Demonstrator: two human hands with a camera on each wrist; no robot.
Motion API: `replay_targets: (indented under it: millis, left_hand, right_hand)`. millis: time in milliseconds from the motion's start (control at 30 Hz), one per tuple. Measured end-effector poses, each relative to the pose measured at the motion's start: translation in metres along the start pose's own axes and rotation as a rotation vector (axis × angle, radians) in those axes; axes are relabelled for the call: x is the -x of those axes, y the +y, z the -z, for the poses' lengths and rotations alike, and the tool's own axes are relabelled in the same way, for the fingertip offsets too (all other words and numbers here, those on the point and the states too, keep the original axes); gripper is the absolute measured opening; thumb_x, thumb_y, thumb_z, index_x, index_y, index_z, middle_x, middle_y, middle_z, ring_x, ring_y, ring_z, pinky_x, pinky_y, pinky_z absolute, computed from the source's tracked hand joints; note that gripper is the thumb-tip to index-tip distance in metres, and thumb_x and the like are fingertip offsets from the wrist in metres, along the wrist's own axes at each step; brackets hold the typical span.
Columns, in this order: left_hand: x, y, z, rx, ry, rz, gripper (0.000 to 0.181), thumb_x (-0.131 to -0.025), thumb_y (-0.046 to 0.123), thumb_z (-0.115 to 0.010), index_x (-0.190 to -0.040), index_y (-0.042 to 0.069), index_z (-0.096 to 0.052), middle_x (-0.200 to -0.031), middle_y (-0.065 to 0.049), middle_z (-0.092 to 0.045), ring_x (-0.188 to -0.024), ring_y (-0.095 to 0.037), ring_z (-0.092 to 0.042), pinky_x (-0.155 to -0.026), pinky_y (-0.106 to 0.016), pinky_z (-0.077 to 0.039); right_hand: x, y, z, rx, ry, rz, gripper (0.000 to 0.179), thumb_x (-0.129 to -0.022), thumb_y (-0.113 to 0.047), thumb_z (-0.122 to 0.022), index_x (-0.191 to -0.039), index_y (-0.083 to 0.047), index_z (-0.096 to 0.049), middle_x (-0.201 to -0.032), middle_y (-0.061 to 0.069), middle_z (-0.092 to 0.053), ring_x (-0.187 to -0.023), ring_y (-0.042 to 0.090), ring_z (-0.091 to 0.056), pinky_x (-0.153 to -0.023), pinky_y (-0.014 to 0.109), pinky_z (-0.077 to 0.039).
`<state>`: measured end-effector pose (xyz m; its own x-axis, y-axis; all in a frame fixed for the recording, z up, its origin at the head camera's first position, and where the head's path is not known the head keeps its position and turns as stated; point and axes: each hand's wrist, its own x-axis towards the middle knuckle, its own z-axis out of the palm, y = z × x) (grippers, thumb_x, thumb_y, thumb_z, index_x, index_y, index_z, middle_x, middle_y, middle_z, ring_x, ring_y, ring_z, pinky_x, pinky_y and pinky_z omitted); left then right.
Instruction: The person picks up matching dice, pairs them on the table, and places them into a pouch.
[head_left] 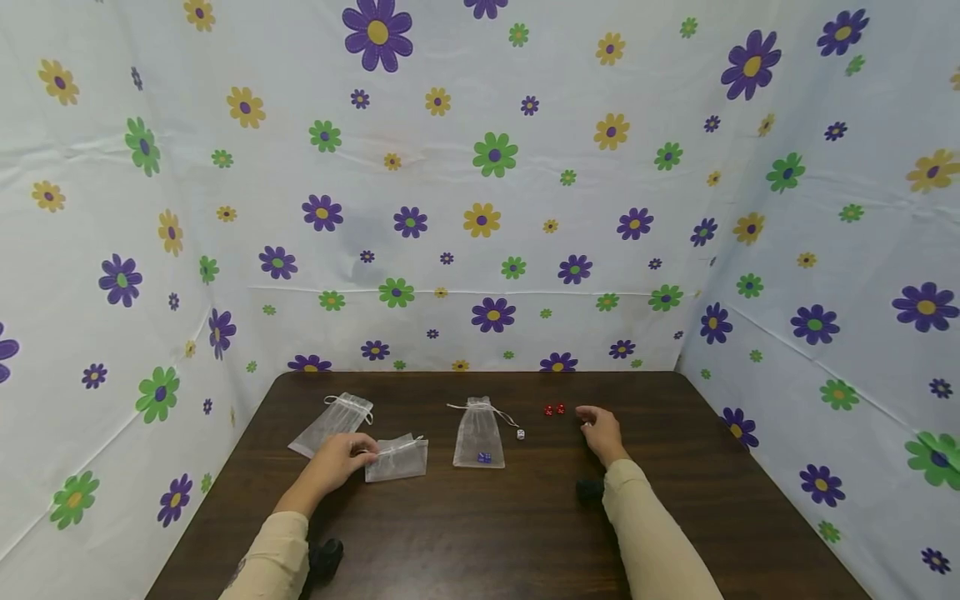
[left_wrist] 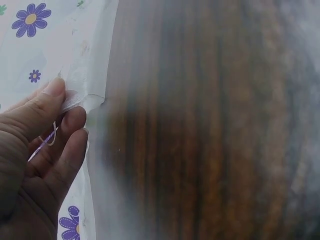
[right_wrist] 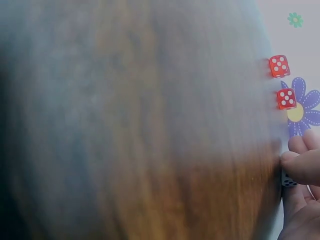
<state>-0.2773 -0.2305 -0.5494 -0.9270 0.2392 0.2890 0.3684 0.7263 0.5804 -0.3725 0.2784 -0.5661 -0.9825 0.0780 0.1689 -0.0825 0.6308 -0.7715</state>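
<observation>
My left hand (head_left: 337, 465) pinches the left end of a small white sheer drawstring bag (head_left: 401, 461) between thumb and fingers. In the left wrist view a bit of its mesh (left_wrist: 72, 101) shows at the thumb tip. My right hand (head_left: 602, 433) holds a white die (right_wrist: 288, 179) with black dots, partly covered by the thumb. Two red dice (head_left: 555, 409) sit on the table just left of that hand. Between the hands lies another sheer bag (head_left: 474, 429) with blue dice (head_left: 484, 457) in its lower part. A second white die (head_left: 521, 433) rests to the right of this bag.
A third sheer bag (head_left: 330, 423) lies behind the left hand, its drawstring toward the back. The dark wooden table (head_left: 465, 533) ends at a flower-patterned cloth (head_left: 450, 183) at the back, with more cloth at both sides.
</observation>
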Motion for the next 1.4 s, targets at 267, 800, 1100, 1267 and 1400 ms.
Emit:
replay_targets:
  millis: [267,800,1100,1267,1400]
  left_hand:
    - [0.0,0.004,0.0,-0.012,0.003,-0.009,0.007,-0.086,0.012,-0.08,-0.088,0.017,-0.074,-0.086,0.006,-0.071,-0.081,-0.013,-0.063,-0.077,-0.039,-0.052]
    - [-0.004,0.007,0.001,-0.03,-0.002,-0.019,0.007,-0.087,0.012,-0.079,-0.088,0.016,-0.074,-0.086,0.006,-0.071,-0.081,-0.013,-0.063,-0.077,-0.04,-0.052]
    - [-0.003,0.007,0.0,-0.029,-0.01,0.01,0.007,-0.087,0.012,-0.079,-0.089,0.016,-0.074,-0.088,0.005,-0.071,-0.081,-0.013,-0.061,-0.077,-0.04,-0.052]
    - [-0.003,0.009,0.0,-0.026,-0.014,0.013,0.006,-0.088,0.012,-0.078,-0.09,0.016,-0.075,-0.088,0.005,-0.072,-0.082,-0.014,-0.062,-0.078,-0.041,-0.052]
    - [-0.003,0.01,0.001,-0.024,-0.017,0.016,0.006,-0.088,0.011,-0.078,-0.09,0.015,-0.075,-0.088,0.005,-0.072,-0.082,-0.014,-0.062,-0.077,-0.04,-0.052]
  right_hand:
    - [0.001,-0.003,0.001,0.001,-0.02,0.029,0.034,-0.091,0.016,-0.06,-0.123,0.006,-0.067,-0.123,0.025,-0.066,-0.118,0.042,-0.059,-0.102,0.056,-0.045]
    - [0.0,-0.033,-0.015,-0.038,-0.096,0.111,0.036,-0.091,0.015,-0.061,-0.123,0.001,-0.069,-0.122,0.021,-0.067,-0.115,0.039,-0.061,-0.101,0.055,-0.046]
    - [0.003,-0.049,-0.03,-0.043,-0.22,0.172,0.034,-0.092,0.014,-0.063,-0.122,0.001,-0.07,-0.122,0.017,-0.069,-0.118,0.037,-0.061,-0.101,0.053,-0.047]
    - [0.004,-0.054,-0.039,-0.043,-0.295,0.222,0.034,-0.09,0.016,-0.063,-0.119,0.001,-0.071,-0.122,0.016,-0.07,-0.117,0.036,-0.062,-0.101,0.051,-0.048]
    - [0.006,-0.058,-0.043,-0.045,-0.325,0.243,0.034,-0.089,0.018,-0.063,-0.118,0.002,-0.071,-0.121,0.019,-0.069,-0.116,0.038,-0.062,-0.1,0.052,-0.048]
